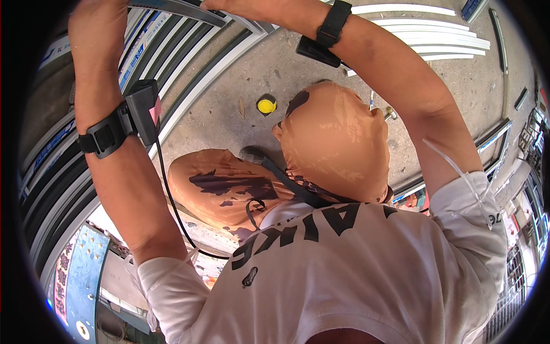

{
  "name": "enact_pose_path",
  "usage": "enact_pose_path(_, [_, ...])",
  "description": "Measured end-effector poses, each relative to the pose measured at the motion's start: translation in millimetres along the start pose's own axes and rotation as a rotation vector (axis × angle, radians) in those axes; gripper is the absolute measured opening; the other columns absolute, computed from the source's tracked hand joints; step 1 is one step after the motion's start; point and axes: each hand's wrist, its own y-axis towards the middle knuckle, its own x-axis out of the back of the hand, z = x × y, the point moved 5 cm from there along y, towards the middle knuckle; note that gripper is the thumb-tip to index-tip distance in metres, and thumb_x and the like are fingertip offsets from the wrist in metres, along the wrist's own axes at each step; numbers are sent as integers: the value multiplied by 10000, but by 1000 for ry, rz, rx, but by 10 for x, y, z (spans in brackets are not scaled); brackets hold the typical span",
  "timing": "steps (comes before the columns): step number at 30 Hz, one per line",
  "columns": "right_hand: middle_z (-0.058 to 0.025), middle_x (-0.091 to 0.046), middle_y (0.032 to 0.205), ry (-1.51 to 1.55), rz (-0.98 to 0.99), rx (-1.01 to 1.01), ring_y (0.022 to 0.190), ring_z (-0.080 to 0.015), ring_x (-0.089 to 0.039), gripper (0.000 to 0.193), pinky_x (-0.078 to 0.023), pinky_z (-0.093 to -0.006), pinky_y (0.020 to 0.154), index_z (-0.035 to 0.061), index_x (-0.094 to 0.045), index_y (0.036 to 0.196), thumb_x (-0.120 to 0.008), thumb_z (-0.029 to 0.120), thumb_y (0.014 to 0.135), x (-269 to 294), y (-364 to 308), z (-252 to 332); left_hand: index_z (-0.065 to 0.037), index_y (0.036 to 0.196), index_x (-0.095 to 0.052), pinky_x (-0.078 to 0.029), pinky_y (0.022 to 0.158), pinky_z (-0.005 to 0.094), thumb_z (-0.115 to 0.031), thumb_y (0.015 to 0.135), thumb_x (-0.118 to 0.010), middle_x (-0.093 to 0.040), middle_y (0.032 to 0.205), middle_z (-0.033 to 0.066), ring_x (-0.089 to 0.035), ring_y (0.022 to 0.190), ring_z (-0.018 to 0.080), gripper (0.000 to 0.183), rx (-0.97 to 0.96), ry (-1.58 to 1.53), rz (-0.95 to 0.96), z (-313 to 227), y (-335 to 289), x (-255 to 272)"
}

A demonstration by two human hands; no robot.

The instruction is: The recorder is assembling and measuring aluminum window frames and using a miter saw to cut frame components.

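Grey metal bar, flat and straight-edged, is lying at the upper edge between the left hand and right hand; both are running out of view, so opening and grip cannot be told. Long parallel profiles are spreading below. Round yellow-centred tape measure is resting on rough concrete floor.
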Motion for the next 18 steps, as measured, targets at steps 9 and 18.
enact_pose_path(9, [-281,-558,1104,22,-27,118,998,-438,-577,613,-474,-476,853,-66,-405,1238,-674,285,814,-74,-3,-113,78,1165,-532,-504,839,308,-67,808,-679,-644,1030,130,-629,930,203,412,-59,-233,73,72,-74,-85])
enact_pose_path(18, [-269,-535,1120,37,-26,3,1016,-435,-575,741,-479,-476,858,-64,-334,1313,-709,305,791,-366,-261,-295,74,1137,-547,-519,798,295,-173,791,-763,-657,971,126,-642,881,205,477,18,71,-160,104,-190,-237])
